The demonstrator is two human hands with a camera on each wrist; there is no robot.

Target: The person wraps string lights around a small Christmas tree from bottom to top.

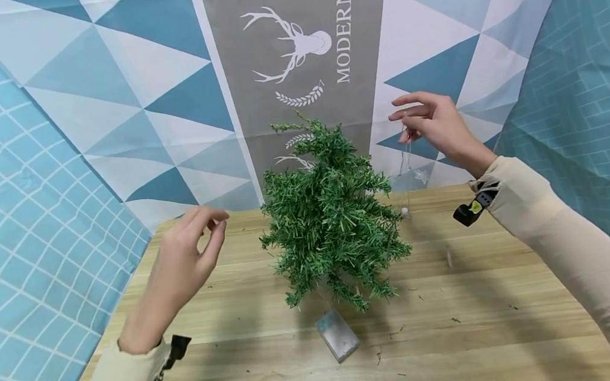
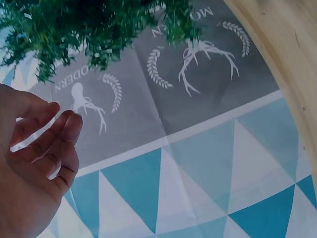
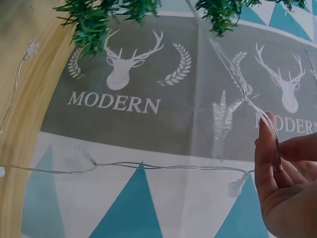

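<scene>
A small green artificial tree (image 1: 331, 212) stands mid-table in the head view. To its right my right hand (image 1: 435, 121) is raised, pinching the clear wire of a string of lights (image 3: 233, 72) between thumb and fingers. Small clear bulbs, one star-shaped (image 1: 421, 175), dangle from the wire below that hand. In the right wrist view the wire runs from the fingers up toward the branches, and another length crosses to the left. Left of the tree my left hand (image 1: 188, 258) hovers with fingers loosely bent and nothing between them; the left wrist view shows the same.
A grey box (image 1: 338, 334) with a shiny top lies on the wooden table (image 1: 278, 380) in front of the tree. Bits of green needle are scattered nearby. Patterned cloth (image 1: 166, 94) hangs behind and at both sides.
</scene>
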